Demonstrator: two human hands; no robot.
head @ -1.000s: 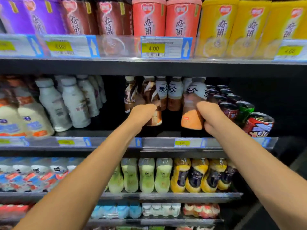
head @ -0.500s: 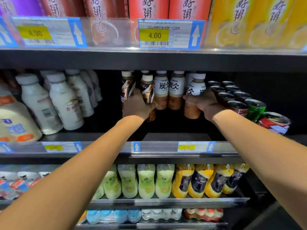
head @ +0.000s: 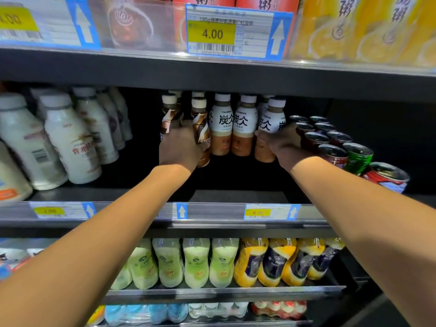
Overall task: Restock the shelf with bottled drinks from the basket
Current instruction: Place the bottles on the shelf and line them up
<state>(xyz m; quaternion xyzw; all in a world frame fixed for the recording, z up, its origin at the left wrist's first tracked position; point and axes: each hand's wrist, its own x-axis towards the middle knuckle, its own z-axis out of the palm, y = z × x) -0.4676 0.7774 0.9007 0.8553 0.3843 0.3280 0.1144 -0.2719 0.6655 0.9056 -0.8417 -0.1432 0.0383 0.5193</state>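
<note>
The shelf (head: 212, 212) looks closer now, and both my arms reach deeper in than half a second ago. My left hand (head: 179, 147) is wrapped round the brown swirl bottle (head: 200, 128), and my right hand (head: 282, 142) round the white-label bottle (head: 270, 121). Both bottles are far back, beside the row. My fingers are mostly hidden, and I can't tell if the bottles are standing yet.

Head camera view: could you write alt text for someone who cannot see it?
Two bare arms reach into a dark middle shelf, the left hand gripping a brown bottle and the right hand gripping a white-label bottle beside rows of cans.
</note>
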